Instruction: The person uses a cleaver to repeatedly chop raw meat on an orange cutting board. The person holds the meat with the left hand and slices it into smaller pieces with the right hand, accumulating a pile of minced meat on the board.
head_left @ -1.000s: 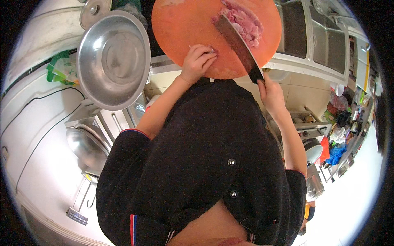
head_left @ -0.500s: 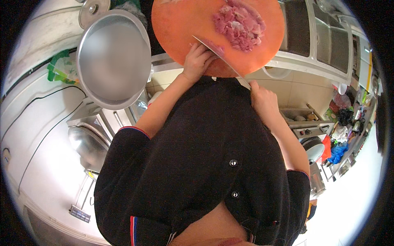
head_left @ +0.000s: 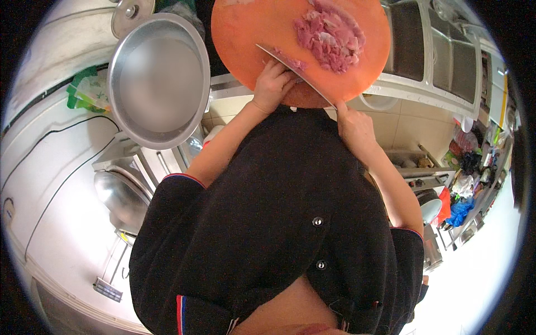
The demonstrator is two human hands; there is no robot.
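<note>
My right hand (head_left: 357,131) is closed round the handle of a long kitchen knife (head_left: 296,71), at the near edge of a round orange cutting board (head_left: 240,47). The blade slants to the far left across the board. Bent fingers of my left hand (head_left: 272,88) press close to the blade's near side, on meat that they mostly hide. Just beyond the blade lie thin slivers of pink raw meat (head_left: 291,60). A larger heap of cut raw meat (head_left: 333,42) sits farther off on the board's right half.
A large steel bowl (head_left: 116,84) stands left of the board, with a round metal lid (head_left: 131,12) behind it. Steel sinks (head_left: 405,42) adjoin the board on the right. Plastic bags (head_left: 462,209) and other items crowd a rack at far right.
The knife's tip has swung slightly left, and more loose meat slivers show beyond the blade. My left hand remains close beside it. The whole view has shifted a little.
</note>
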